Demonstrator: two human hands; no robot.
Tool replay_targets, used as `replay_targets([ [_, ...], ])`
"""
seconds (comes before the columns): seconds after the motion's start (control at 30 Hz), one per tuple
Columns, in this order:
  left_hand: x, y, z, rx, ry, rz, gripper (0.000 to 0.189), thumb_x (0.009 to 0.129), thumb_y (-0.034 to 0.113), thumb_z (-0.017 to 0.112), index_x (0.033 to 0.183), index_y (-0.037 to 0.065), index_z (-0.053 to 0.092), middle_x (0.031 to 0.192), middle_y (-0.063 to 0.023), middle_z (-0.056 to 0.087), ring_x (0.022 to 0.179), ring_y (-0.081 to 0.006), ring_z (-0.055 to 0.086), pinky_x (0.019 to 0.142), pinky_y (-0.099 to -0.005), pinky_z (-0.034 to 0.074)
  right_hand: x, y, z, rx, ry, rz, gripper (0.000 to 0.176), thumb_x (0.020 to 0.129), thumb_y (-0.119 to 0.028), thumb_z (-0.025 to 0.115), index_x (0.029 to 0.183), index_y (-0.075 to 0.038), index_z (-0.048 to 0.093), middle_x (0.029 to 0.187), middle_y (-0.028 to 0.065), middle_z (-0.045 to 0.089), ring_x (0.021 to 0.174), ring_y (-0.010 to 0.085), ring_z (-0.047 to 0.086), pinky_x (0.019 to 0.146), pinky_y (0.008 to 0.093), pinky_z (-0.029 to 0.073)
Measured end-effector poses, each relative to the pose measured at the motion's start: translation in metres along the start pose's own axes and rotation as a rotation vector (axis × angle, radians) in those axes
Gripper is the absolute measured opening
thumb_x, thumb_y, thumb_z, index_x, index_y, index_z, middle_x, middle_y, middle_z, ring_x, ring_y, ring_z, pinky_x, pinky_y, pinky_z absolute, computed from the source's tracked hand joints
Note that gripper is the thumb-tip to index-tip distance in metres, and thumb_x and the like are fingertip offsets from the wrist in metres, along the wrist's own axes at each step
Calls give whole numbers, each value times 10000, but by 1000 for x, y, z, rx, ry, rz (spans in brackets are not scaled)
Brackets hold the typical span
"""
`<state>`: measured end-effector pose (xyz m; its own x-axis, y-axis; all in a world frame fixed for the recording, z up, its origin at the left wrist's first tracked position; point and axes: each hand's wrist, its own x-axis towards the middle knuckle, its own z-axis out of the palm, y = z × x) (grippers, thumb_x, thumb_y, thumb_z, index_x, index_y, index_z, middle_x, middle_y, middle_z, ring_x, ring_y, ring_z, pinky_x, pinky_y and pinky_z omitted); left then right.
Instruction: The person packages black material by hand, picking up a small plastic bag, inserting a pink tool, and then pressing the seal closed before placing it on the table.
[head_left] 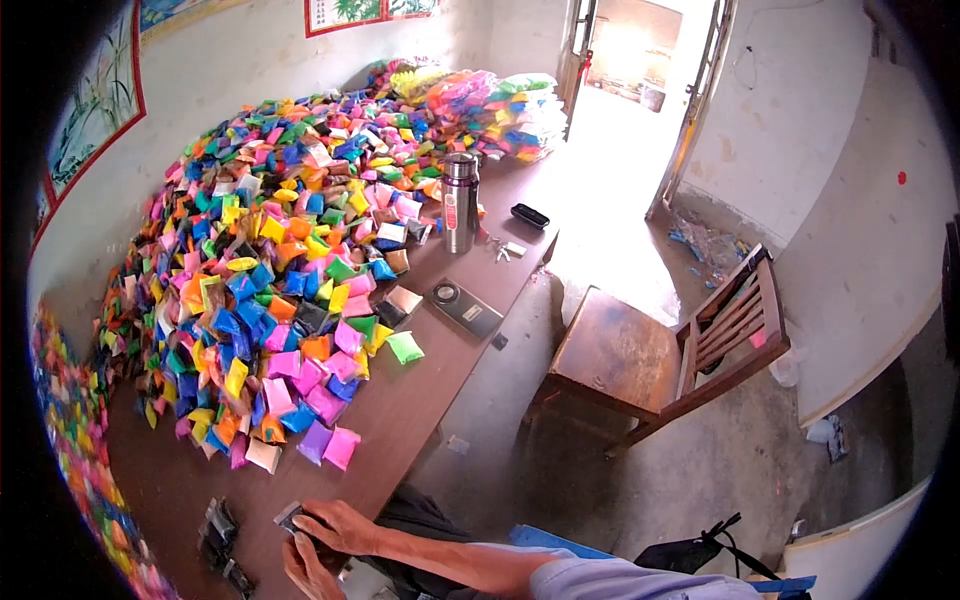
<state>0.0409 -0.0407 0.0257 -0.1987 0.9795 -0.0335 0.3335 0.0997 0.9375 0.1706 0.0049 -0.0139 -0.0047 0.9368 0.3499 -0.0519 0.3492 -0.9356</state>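
Note:
At the table's front edge, both my hands are together around a small black packet [287, 516] with a clear end. My right hand [338, 526] comes in from the right and grips the packet between its fingers. Just below, my left hand [310, 570] is closed against the packet's lower side, and part of its grip is hidden. Several black packets [217, 528] lie on the brown table [400, 440] left of my hands. Beyond them spreads a large heap of small colourful packets [290, 250], with a purple packet [314, 441] and a pink one [342, 448] nearest me.
A steel thermos [460, 205] stands beside the heap. Near it lie a black case [530, 215], keys [502, 252] and a dark flat box [466, 309]. Bulging clear bags [510, 110] sit at the far end. A wooden chair [625, 350] stands right of the table, before an open doorway.

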Motion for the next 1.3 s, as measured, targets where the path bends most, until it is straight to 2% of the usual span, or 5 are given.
replay_targets([
  [0.37,12,-24,-9,198,8,239,550,1051,449,651,1170,-86,693,1060,-220,722,870,-305,664,721,-446,564,3,4,-3,-7,-3,16,308,1096,-275,568,1072,23,642,880,175,642,782,266,628,722,405,516],
  [0.6,12,-6,-2,-29,46,94,442,1046,384,678,1209,-25,706,1088,-166,723,950,-273,678,781,-396,582,1,-1,-4,-15,-42,-49,263,1070,-232,589,1081,23,654,961,178,681,866,274,654,787,392,524],
  [0.67,23,-30,2,-250,42,89,265,1044,245,641,973,-10,642,913,-56,643,804,-113,550,725,-287,467,2,-6,-6,1,-119,47,251,1064,-226,600,1091,16,659,981,172,687,887,291,661,786,392,526],
  [0.77,35,-59,-11,-37,47,168,239,1045,226,639,968,0,643,898,-43,637,785,-99,542,701,-272,456,2,-6,-6,-21,-69,19,235,1055,-216,611,1081,12,658,974,168,679,890,312,664,783,394,526],
  [1.3,24,-27,-2,-217,106,135,238,1005,223,686,949,-8,676,859,-21,643,801,-109,546,721,-304,464,-1,4,-5,-96,-38,-9,192,1003,-168,662,1097,-2,679,1000,165,698,921,326,688,810,400,542],
])
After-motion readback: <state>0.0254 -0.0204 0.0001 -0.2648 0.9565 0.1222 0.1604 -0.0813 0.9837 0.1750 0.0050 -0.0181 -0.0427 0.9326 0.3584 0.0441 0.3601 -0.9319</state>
